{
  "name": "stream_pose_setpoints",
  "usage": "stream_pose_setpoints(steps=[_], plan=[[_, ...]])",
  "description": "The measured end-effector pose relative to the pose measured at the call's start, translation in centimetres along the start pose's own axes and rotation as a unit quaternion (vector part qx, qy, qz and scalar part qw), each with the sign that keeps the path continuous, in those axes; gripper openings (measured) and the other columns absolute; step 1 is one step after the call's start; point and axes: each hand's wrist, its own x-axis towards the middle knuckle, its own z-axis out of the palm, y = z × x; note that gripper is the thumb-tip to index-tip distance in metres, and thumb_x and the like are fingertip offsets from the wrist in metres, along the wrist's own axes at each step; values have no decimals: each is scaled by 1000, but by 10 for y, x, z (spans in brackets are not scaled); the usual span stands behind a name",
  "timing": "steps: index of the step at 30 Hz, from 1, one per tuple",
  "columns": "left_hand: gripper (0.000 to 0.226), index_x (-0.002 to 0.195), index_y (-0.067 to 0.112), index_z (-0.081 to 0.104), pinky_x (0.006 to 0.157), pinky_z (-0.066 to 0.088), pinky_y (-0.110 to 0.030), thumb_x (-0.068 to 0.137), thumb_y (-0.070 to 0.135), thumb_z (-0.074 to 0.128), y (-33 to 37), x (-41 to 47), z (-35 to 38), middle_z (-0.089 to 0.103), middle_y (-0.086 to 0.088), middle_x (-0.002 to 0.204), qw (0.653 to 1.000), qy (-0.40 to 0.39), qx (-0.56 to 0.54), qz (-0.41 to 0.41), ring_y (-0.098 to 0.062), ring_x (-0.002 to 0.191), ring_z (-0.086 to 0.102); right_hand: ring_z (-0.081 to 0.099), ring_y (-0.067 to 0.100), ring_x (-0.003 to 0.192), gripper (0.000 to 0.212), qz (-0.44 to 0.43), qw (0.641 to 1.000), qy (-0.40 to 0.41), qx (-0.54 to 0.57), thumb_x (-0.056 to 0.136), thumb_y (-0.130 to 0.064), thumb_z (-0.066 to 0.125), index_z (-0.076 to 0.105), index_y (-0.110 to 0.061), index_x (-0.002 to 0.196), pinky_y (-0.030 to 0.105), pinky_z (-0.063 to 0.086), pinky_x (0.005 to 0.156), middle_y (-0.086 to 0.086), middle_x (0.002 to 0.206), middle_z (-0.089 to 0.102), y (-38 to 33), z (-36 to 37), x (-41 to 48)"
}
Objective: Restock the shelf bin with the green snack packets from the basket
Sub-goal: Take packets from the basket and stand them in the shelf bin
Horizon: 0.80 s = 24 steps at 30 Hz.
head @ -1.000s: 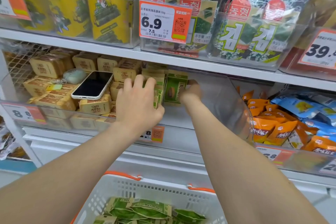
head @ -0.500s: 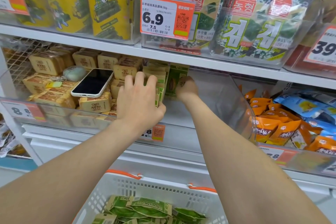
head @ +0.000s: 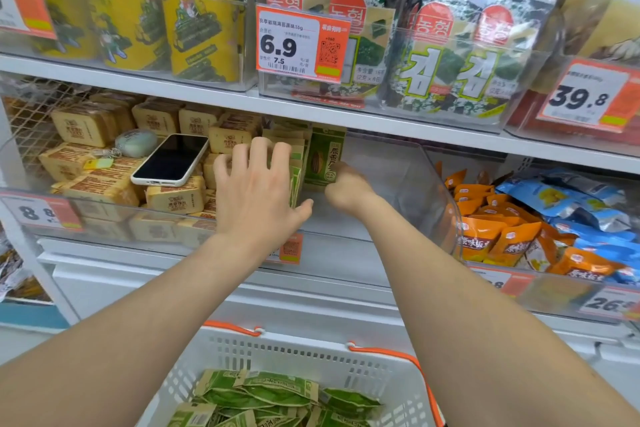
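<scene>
Evidently pinching one upright green packet (head: 325, 158) by its lower edge with the right hand (head: 346, 188), curled fingers mostly hidden behind the knuckles. Holding it standing and face-out, likely so as to slot it in as the next of the row.

Bracing that row of green packets (head: 298, 166) with the left hand (head: 258, 196): flat, with straight fingers spread across the packet edges and the thumb out to the right, gripping nothing. Probably pressing the row leftward to stop it toppling and to square it up for the newcomer.

Both hands well inside the clear shelf bin (head: 420, 184), with the held packet at the right end of the row, touching it or just beside it; hard to tell which. Nothing but this one short row to be seen in the bin, set against its left side.

Left of the row, tan snack packs (head: 171, 199) piled loosely, with a phone (head: 171, 160) lying face up on top. Further right, in the neighbouring bin, orange packets (head: 498, 241) and blue packets (head: 568, 198).

Below, close to the body, a white basket (head: 311, 345) with orange handles, holding a loose heap of green packets (head: 277, 392) lying flat. Judging by that heap, restocking only partly done.
</scene>
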Motion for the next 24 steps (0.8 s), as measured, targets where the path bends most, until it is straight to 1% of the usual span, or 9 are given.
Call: stream_pose_setpoints(steps=[5, 7, 9, 12, 14, 16, 19, 22, 24], plan=[[53, 121, 16, 60, 97, 40, -47, 77, 43, 71, 9, -17, -12, 56, -8, 122, 995, 44, -44, 83, -34, 116, 51, 63, 44, 110, 38, -68, 991, 99, -59, 89, -11, 47, 65, -8, 122, 47, 57, 92, 21, 120, 67, -6, -5, -52], [38, 113, 14, 60, 90, 43, -46, 79, 32, 68, 11, -25, -18, 56, -9, 114, 990, 64, -61, 108, -34, 109, 51, 65, 41, 100, 29, -118, 973, 154, -124, 89, -13, 50, 67, -10, 112, 47, 58, 83, 17, 110, 70, -5, -5, -76], [22, 99, 13, 58, 75, 42, -44, 82, 24, 64, 10, -36, -22, 56, -8, 98, 984, 70, -73, 149, -32, 92, 51, 63, 37, 92, 19, -182, 942, 213, -183, 91, -16, 51, 64, -12, 104, 45, 54, 73, 12, 101, 68, -2, -5, -100], [13, 84, 16, 53, 53, 39, -37, 85, 27, 61, 9, -57, -21, 53, -3, 65, 977, 18, -91, 192, -30, 60, 53, 59, 35, 67, 12, -246, 910, 247, -223, 90, -21, 50, 59, -14, 94, 37, 42, 53, 5, 78, 66, 10, -2, -135], [19, 82, 18, 53, 47, 41, -32, 88, 37, 57, 11, -71, -16, 57, -1, 61, 978, -71, -81, 179, -33, 54, 59, 54, 35, 49, 12, -273, 894, 253, -248, 82, -24, 51, 58, -14, 84, 30, 31, 46, 4, 59, 60, 24, 8, -156], [25, 90, 20, 59, 55, 41, -34, 94, 43, 50, 17, -85, -9, 66, -4, 78, 959, -217, -32, 181, -34, 72, 67, 55, 35, 45, 13, -289, 888, 220, -281, 79, -26, 51, 57, -14, 81, 29, 28, 46, 5, 54, 58, 41, 19, -173], [28, 106, 22, 67, 65, 42, -35, 98, 41, 48, 26, -107, 2, 71, -7, 101, 896, -382, 28, 225, -34, 93, 69, 66, 38, 71, 18, -257, 896, 65, -355, 93, -31, 47, 56, -17, 97, 36, 32, 58, 11, 81, 70, 64, 36, -195], [27, 121, 21, 66, 73, 43, -36, 102, 30, 49, 33, -137, 17, 68, -9, 119, 826, -492, 71, 268, -36, 106, 67, 63, 36, 82, 18, -241, 880, -74, -402, 99, -31, 47, 57, -17, 98, 36, 35, 64, 10, 97, 68, 80, 52, -212], [25, 123, 21, 64, 79, 53, -41, 102, 20, 50, 31, -157, 32, 67, -9, 122, 782, -538, 99, 299, -36, 106, 68, 64, 36, 90, 20, -211, 873, -143, -416, 98, -25, 51, 66, -14, 107, 36, 39, 67, 11, 106, 67, 93, 66, -218]])
